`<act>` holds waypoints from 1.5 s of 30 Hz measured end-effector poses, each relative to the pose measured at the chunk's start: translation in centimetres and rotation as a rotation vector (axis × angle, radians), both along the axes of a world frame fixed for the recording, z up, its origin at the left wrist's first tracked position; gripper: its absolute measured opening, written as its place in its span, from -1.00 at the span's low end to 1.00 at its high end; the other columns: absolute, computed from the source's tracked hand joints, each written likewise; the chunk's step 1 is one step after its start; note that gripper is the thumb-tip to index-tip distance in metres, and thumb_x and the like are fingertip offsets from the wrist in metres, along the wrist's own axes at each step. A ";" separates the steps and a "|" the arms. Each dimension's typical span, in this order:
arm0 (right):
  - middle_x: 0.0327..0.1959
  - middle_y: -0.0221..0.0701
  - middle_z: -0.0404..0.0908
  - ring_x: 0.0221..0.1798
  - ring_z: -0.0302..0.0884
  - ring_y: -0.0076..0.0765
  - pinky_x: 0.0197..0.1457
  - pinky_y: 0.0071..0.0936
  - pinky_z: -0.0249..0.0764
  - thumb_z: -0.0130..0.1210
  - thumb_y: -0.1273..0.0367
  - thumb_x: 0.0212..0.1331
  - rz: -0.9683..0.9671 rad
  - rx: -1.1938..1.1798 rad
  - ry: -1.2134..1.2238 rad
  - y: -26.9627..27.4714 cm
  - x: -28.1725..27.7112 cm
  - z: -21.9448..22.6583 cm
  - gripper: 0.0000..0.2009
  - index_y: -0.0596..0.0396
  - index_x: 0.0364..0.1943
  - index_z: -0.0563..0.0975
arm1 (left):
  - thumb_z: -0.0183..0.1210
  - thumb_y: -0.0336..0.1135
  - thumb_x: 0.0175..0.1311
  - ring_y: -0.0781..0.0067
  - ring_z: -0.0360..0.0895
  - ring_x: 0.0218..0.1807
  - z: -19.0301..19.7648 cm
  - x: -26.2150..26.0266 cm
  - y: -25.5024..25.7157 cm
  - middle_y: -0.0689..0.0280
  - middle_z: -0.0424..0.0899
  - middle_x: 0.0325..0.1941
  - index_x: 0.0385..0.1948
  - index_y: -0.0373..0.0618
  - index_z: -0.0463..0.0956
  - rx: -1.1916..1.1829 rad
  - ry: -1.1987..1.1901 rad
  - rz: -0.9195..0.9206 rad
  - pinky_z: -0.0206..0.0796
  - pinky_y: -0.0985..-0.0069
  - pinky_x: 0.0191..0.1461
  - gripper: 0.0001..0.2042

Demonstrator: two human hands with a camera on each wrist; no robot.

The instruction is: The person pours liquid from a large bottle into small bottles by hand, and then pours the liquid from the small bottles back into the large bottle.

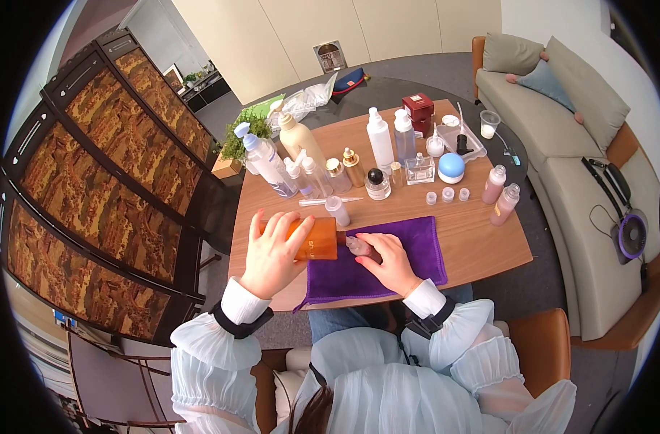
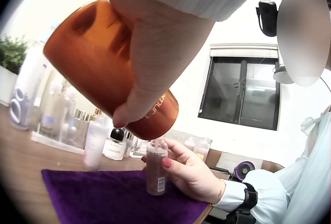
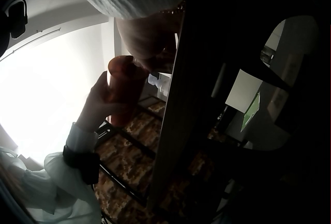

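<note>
The left hand (image 1: 275, 253) grips a large amber bottle (image 1: 321, 239), tipped over so its neck points at a small clear bottle (image 1: 358, 247). Upright in the left wrist view, that small bottle (image 2: 156, 167) is held between thumb and fingers of the right hand (image 2: 192, 175), its mouth right under the amber bottle (image 2: 98, 58). Whether liquid is flowing cannot be seen. Both are over a purple cloth (image 1: 377, 267) on the wooden table. In the dark right wrist view the left hand (image 3: 95, 102) is round the amber bottle (image 3: 124, 87).
Behind the cloth stand a small capped bottle (image 1: 337, 210), a perfume bottle with a black cap (image 1: 377, 185) and several pump bottles. Toward the right are two pink bottles (image 1: 494, 183), small jars (image 1: 448, 194) and a blue-lidded jar (image 1: 451, 168). A plant (image 1: 252, 130) is at the back left.
</note>
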State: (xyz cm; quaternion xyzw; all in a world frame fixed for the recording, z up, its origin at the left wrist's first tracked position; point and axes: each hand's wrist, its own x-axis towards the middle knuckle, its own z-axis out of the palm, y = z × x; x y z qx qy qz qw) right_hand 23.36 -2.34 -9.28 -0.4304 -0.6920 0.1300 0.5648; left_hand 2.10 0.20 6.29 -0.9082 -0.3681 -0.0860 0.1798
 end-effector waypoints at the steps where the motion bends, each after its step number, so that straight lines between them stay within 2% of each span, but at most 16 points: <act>1: -0.15 -0.36 0.61 -0.10 0.52 -0.16 0.05 -0.25 0.31 0.31 0.38 -0.01 0.000 0.000 0.000 0.0 0.0 0.0 -0.54 0.00 0.05 0.49 | 0.43 -0.26 -0.23 0.29 0.38 0.17 -0.1 0.0 0.0 0.30 0.45 0.05 0.13 0.06 0.38 -0.004 -0.002 -0.001 -0.07 -0.04 0.38 -0.29; 14: -0.13 -0.35 0.61 -0.10 0.52 -0.15 0.04 -0.26 0.33 0.31 0.38 -0.02 -0.013 -0.001 0.007 0.0 0.0 -0.1 -0.54 0.02 0.04 0.49 | 0.45 -0.24 -0.27 0.28 0.42 0.14 -1.6 0.2 0.1 0.30 0.47 0.05 0.13 0.04 0.39 -0.024 -0.073 0.009 -0.04 -0.02 0.36 -0.27; 20: -0.07 -0.28 0.59 -0.01 0.52 -0.10 0.08 -0.28 0.42 0.31 0.43 0.00 -0.055 -0.054 0.046 -0.1 -0.1 -0.3 -0.57 0.08 0.02 0.49 | 0.46 -0.20 -0.27 0.25 0.42 0.13 -6.3 0.0 0.3 0.27 0.48 0.08 0.16 -0.05 0.33 -0.205 -0.369 0.042 -0.05 0.04 0.37 -0.21; 22: -0.06 -0.23 0.58 0.00 0.54 -0.10 0.08 -0.31 0.45 0.31 0.44 0.03 -0.095 -0.040 0.151 -0.3 0.1 -0.3 -0.58 0.12 0.02 0.48 | 0.47 -0.19 -0.22 0.13 0.41 0.14 -8.5 0.4 0.1 0.17 0.48 0.10 0.17 -0.15 0.30 -0.300 -0.645 0.118 0.02 0.13 0.36 -0.21; 23: -0.09 -0.24 0.59 -0.03 0.54 -0.05 0.05 -0.27 0.43 0.30 0.39 0.05 -0.116 -0.016 0.204 -0.5 0.4 -0.1 -0.59 0.10 0.02 0.47 | 0.48 -0.23 -0.15 0.11 0.40 0.16 -9.8 0.4 0.1 0.10 0.44 0.12 0.19 -0.22 0.24 -0.359 -0.758 0.132 0.12 0.24 0.33 -0.20; 24: -0.09 -0.22 0.59 -0.03 0.56 -0.10 0.06 -0.31 0.44 0.31 0.41 0.05 -0.126 -0.036 0.265 -0.9 1.1 0.2 -0.60 0.13 0.00 0.47 | 0.48 -0.23 -0.15 0.11 0.40 0.16 -10.9 0.8 0.0 0.10 0.44 0.12 0.19 -0.22 0.24 -0.373 -0.769 0.100 0.12 0.24 0.33 -0.20; 26: -0.10 -0.22 0.59 -0.04 0.57 -0.17 0.06 -0.36 0.45 0.31 0.44 0.05 -0.172 -0.057 0.355 -2.4 3.1 0.9 -0.61 0.16 -0.02 0.47 | 0.47 -0.31 -0.11 0.17 0.37 0.19 -12.7 1.2 -0.5 0.09 0.39 0.16 0.22 -0.23 0.18 -0.569 -1.268 0.057 0.19 0.33 0.29 -0.20; 27: -0.10 -0.22 0.59 -0.04 0.57 -0.23 0.06 -0.39 0.44 0.30 0.45 0.06 -0.239 -0.053 0.309 -3.4 4.6 1.6 -0.62 0.18 -0.03 0.47 | 0.46 -0.36 -0.08 0.25 0.34 0.21 -13.3 1.0 -0.5 0.09 0.34 0.19 0.25 -0.23 0.12 -0.510 -1.249 0.069 0.19 0.40 0.29 -0.18; 30: -0.10 -0.27 0.58 -0.02 0.55 -0.31 0.07 -0.42 0.43 0.27 0.50 0.07 -0.412 -0.034 0.326 -5.5 9.8 0.9 -0.62 0.18 -0.01 0.45 | 0.45 -0.36 -0.07 0.24 0.34 0.22 -14.2 0.6 -0.5 0.08 0.34 0.20 0.26 -0.23 0.09 -0.463 -1.349 0.091 0.18 0.38 0.29 -0.17; 34: -0.02 -0.30 0.53 0.02 0.53 -0.38 0.13 -0.43 0.44 0.19 0.55 0.14 -0.586 -0.015 0.329 -8.2 16.1 0.4 -0.63 0.21 0.05 0.40 | 0.41 -0.37 -0.02 0.25 0.33 0.23 -15.7 -0.8 0.1 0.09 0.34 0.20 0.27 -0.23 0.05 -0.516 -1.477 0.113 0.17 0.36 0.29 -0.18; 36: -0.01 -0.29 0.52 0.05 0.52 -0.38 0.15 -0.44 0.44 0.17 0.55 0.16 -0.629 -0.072 0.453 -8.7 18.6 -0.8 -0.64 0.22 0.05 0.38 | 0.39 -0.37 0.00 0.25 0.34 0.22 -15.9 -0.7 0.0 0.10 0.35 0.18 0.26 -0.22 0.05 -0.513 -1.532 0.085 0.18 0.36 0.28 -0.21; 39: 0.06 -0.24 0.48 0.10 0.50 -0.35 0.18 -0.45 0.44 0.12 0.58 0.19 -0.637 -0.118 0.470 -8.7 20.3 -2.0 -0.59 0.24 0.12 0.31 | 0.39 -0.37 0.00 0.25 0.34 0.22 -16.2 -0.7 -0.4 0.10 0.35 0.17 0.25 -0.22 0.05 -0.435 -1.509 0.081 0.18 0.36 0.28 -0.21; 45: 0.13 -0.20 0.43 0.16 0.46 -0.34 0.21 -0.43 0.42 0.10 0.61 0.18 -0.632 -0.144 0.467 -8.2 20.5 -2.4 -0.55 0.25 0.17 0.28 | 0.38 -0.42 0.02 0.28 0.32 0.23 -17.1 -0.9 -0.2 0.13 0.31 0.20 0.26 -0.21 0.03 -0.519 -1.625 0.023 0.17 0.38 0.29 -0.22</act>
